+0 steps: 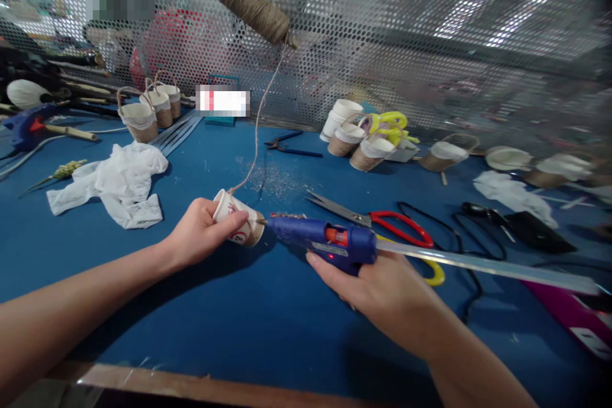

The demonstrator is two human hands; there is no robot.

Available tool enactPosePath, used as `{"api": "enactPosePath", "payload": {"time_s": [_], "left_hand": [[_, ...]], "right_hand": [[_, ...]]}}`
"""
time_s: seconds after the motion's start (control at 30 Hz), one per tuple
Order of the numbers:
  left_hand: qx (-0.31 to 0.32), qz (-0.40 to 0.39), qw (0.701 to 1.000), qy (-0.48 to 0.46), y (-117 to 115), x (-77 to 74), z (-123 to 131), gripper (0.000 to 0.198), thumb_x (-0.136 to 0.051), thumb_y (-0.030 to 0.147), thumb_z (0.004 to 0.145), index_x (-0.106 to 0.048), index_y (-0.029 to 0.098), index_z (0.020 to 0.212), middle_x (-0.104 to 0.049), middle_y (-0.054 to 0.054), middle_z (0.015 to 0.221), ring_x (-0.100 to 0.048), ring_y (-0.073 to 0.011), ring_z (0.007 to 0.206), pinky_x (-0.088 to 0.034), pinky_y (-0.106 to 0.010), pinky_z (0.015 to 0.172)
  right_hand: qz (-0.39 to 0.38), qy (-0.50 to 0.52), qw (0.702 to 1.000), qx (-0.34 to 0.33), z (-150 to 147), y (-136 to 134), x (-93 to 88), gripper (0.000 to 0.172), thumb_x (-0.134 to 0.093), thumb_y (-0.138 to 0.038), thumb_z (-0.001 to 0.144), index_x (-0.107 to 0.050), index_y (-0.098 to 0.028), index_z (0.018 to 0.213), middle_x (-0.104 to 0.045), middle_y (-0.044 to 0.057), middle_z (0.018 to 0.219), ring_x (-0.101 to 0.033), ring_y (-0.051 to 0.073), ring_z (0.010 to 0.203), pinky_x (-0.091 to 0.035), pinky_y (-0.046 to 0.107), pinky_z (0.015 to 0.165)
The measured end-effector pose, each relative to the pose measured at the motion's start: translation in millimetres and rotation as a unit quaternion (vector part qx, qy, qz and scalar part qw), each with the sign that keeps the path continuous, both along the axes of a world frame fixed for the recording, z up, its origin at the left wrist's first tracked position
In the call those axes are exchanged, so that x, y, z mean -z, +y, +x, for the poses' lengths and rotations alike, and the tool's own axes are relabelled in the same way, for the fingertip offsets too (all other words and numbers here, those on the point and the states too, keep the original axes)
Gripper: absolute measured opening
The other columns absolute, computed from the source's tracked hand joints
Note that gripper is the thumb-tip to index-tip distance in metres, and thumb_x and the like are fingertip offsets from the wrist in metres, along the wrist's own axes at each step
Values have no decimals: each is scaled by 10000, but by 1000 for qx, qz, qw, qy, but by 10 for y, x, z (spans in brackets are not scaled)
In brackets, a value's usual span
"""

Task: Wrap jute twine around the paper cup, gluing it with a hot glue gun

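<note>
The left hand [203, 229] has its fingers closed around a small white paper cup with red print and a brown band at its base [249, 234], thumb pressed along the near side, the cup tipped over so that its base points toward the right hand [382, 284]. The right fingers are wrapped around the grip of a blue plastic glue gun with an orange inner part [354, 245], its metal nozzle at the cup's base edge, just right of the left thumb; whether it touches cannot be told. A long translucent glue stick [478, 261] juts from the gun's back, above the right wrist. From the cup's rim, just beyond the left fingers, a thin beige twine strand [258, 121] climbs to a wooden-cored spool of brown twine [253, 5]. Steel scissors with red and yellow handles [344, 210] lie just beyond the right fingers, and dark-blue-handled pliers [296, 152] farther beyond both hands. Left of the left fingers rests a crumpled heap of white lace fabric [119, 178].
</note>
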State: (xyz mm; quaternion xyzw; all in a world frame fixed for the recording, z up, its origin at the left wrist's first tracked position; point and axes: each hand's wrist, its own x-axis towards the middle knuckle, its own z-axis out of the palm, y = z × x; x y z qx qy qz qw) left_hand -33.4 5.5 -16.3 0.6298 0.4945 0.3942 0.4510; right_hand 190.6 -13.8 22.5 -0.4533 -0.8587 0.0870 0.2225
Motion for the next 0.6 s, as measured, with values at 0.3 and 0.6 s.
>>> {"api": "enactPosePath", "payload": {"time_s": [0.3, 0.6], "left_hand": [[19, 55, 997, 51, -17, 26, -24, 356, -478, 344, 783, -635, 81, 602, -573, -24, 510, -481, -105, 470, -369, -194, 442], [25, 74, 997, 29, -14, -12, -14, 312, -486, 293, 785, -612, 92, 582, -588, -17, 524, -471, -84, 454, -363, -173, 421]], "right_hand": [[61, -61, 996, -19, 75, 15, 20, 293, -372, -301, 837, -651, -226, 788, -530, -5, 467, -506, 157, 466, -409, 276, 462], [195, -157, 962, -109, 170, -48, 37, 316, -363, -163, 828, -669, -236, 811, -544, 6, 475, -497, 134, 466, -393, 253, 495]]}}
